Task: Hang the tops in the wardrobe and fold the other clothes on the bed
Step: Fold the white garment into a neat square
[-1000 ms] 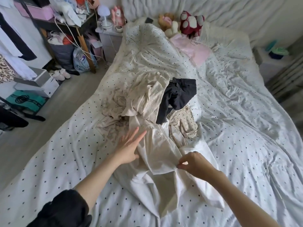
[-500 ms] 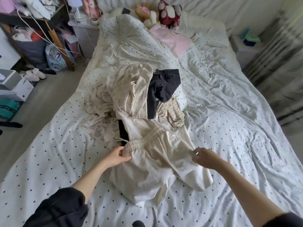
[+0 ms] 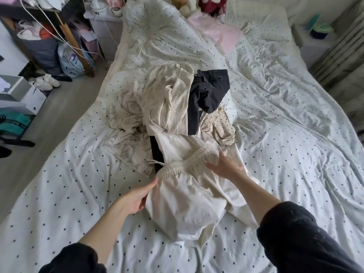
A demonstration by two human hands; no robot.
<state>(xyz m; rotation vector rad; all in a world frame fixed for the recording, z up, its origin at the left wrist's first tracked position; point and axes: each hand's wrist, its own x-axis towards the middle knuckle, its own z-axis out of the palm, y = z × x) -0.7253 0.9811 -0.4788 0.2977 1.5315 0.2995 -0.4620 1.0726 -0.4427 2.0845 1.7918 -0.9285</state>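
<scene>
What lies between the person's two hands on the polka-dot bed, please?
In the head view, the cream trousers with the gathered elastic waistband fill the stretch between the left hand and right hand, both open and touching the fabric.

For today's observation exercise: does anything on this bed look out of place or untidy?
Yes. Behind the cream elastic-waist trousers being smoothed by both hands, unfolded clothes lie heaped mid-bed: a crumpled beige garment and dark navy trousers lie twisted together.
</scene>
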